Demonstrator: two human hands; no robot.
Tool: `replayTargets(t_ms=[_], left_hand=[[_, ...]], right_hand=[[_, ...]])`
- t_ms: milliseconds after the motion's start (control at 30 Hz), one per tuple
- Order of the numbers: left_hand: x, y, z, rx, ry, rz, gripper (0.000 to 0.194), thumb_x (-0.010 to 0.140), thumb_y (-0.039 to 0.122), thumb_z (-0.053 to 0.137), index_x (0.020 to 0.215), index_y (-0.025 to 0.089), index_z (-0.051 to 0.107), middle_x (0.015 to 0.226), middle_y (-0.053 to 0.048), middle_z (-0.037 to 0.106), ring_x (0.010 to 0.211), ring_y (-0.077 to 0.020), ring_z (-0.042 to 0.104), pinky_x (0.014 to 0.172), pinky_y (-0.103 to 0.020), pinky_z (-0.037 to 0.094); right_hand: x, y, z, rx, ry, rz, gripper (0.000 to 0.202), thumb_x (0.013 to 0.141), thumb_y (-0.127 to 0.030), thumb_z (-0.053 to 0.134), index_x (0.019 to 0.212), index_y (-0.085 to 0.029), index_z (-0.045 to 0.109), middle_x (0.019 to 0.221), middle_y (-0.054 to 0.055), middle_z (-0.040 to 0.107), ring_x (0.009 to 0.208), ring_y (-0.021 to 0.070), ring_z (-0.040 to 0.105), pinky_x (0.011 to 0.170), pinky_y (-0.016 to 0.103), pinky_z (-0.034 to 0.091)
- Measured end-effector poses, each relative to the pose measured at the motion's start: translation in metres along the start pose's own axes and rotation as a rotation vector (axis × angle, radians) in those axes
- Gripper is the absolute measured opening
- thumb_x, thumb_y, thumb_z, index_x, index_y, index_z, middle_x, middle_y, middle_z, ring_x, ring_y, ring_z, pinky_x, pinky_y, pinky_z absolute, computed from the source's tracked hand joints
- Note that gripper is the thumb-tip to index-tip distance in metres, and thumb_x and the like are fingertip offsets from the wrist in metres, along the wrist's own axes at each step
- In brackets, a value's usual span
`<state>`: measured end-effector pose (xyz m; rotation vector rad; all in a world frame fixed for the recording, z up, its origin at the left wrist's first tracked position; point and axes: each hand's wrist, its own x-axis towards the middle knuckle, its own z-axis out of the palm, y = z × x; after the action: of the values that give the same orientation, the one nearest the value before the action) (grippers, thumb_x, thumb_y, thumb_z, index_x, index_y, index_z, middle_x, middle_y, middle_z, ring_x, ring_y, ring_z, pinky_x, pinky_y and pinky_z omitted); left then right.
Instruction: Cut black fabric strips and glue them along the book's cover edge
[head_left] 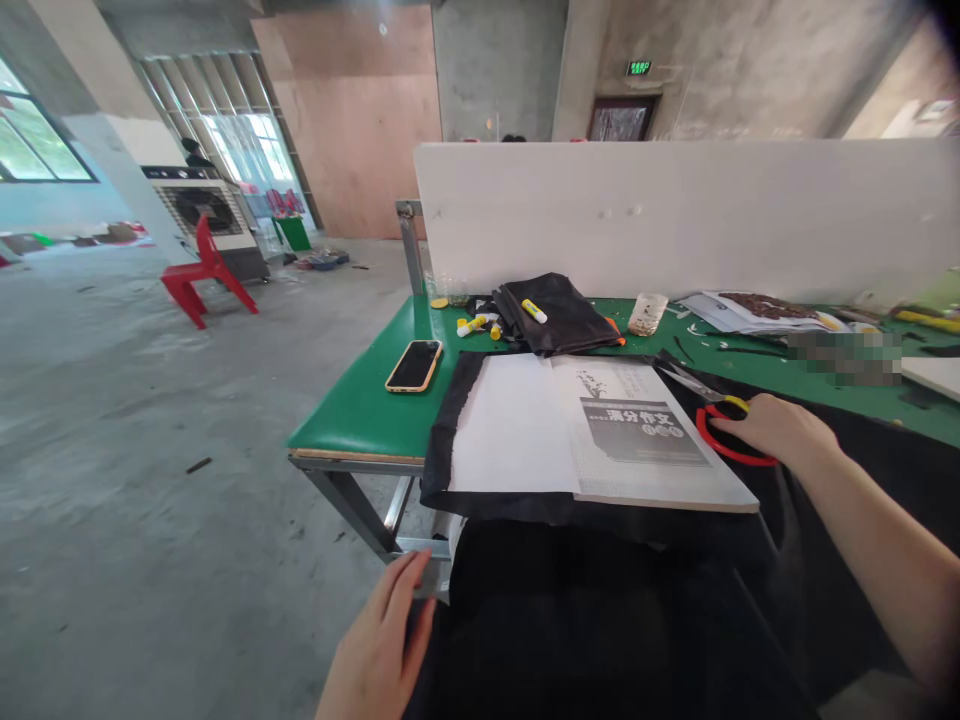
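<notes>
Scissors (731,430) with red and yellow handles are in my right hand (787,430), the blades pointing up and left over black cloth (847,410). Beside them lies a book (649,430) with its printed cover up. A white sheet (514,425) adjoins its left side, and the black cloth shows around both. My left hand (386,630) is low, below the table's front edge and beside dark fabric, its fingers extended and thumb apart, with nothing seen in it.
On the green table (360,400) are a phone (415,366), glue sticks (472,326), folded black cloth (559,312), a plastic cup (648,314) and papers (727,315). A white partition (675,220) stands behind; a red chair (206,270) is far left.
</notes>
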<state>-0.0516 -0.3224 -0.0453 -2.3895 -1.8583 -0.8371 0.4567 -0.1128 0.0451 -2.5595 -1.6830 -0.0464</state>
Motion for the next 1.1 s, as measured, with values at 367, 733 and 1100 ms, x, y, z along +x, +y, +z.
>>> replayTargets(t_ms=[367, 733, 1100], left_hand=[[0.066, -0.047, 0.006, 0.133, 0.258, 0.093, 0.059, 0.086, 0.025, 0.05, 0.14, 0.02, 0.026, 0.132, -0.014, 0.048, 0.122, -0.0271, 0.046, 0.097, -0.045, 0.043], [0.118, -0.04, 0.007, 0.096, 0.003, 0.382, 0.053, 0.077, 0.0, 0.035, 0.127, 0.015, 0.045, 0.134, -0.009, 0.05, 0.131, -0.0209, 0.035, 0.111, -0.052, 0.023], [0.107, -0.044, 0.007, 0.117, 0.211, 0.522, 0.036, 0.087, 0.004, 0.04, 0.116, 0.017, 0.057, 0.115, -0.008, 0.064, 0.114, -0.0203, 0.055, 0.105, -0.05, 0.035]], right_hand=[[-0.098, -0.095, -0.02, 0.216, 0.451, -0.591, 0.046, 0.089, -0.039, 0.043, 0.121, -0.007, 0.045, 0.116, 0.018, 0.055, 0.114, 0.0259, 0.047, 0.097, 0.034, 0.035], [-0.199, -0.192, 0.01, 0.263, 0.271, -1.191, 0.062, 0.08, -0.049, 0.057, 0.129, -0.013, 0.043, 0.135, 0.013, 0.046, 0.127, 0.0266, 0.038, 0.109, 0.049, 0.028], [-0.198, -0.197, 0.033, 0.195, 0.278, -1.195, 0.059, 0.077, -0.037, 0.064, 0.128, -0.013, 0.044, 0.13, 0.013, 0.05, 0.123, 0.027, 0.042, 0.106, 0.047, 0.033]])
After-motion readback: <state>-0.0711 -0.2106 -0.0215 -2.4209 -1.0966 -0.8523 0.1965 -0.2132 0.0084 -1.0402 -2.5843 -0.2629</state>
